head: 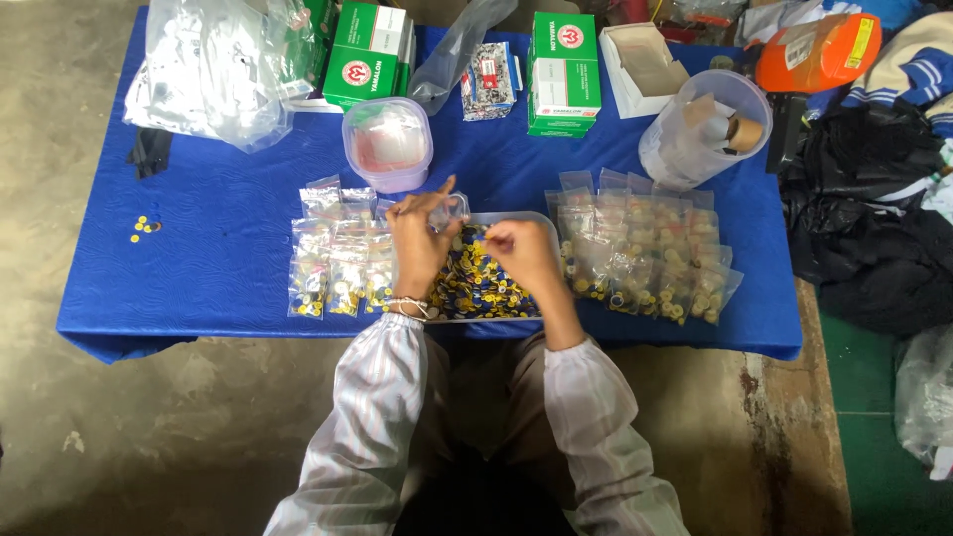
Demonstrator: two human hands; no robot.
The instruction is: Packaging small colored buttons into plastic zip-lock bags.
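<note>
A shallow tray [536, 220] heaped with small yellow and dark round pieces [476, 288] sits at the near edge of a blue-covered table [228, 238]. My left hand [419, 238] hovers over the tray's left part and holds a small clear plastic bag [452, 208] at its fingertips. My right hand [521, 250] is over the middle of the tray, fingers pinched together, apparently on a small piece. Filled little bags lie on both sides: a group at the left [338, 260] and a larger overlapping group at the right [645, 253].
A lidded clear tub [387, 144] stands behind the tray; a larger clear container [700, 129] at the back right. Green-and-white boxes [566, 71], an open white box [643, 62] and clear plastic bags [213, 69] line the back. A few loose yellow pieces [144, 228] lie far left. Dark clothing [864, 199] is piled right.
</note>
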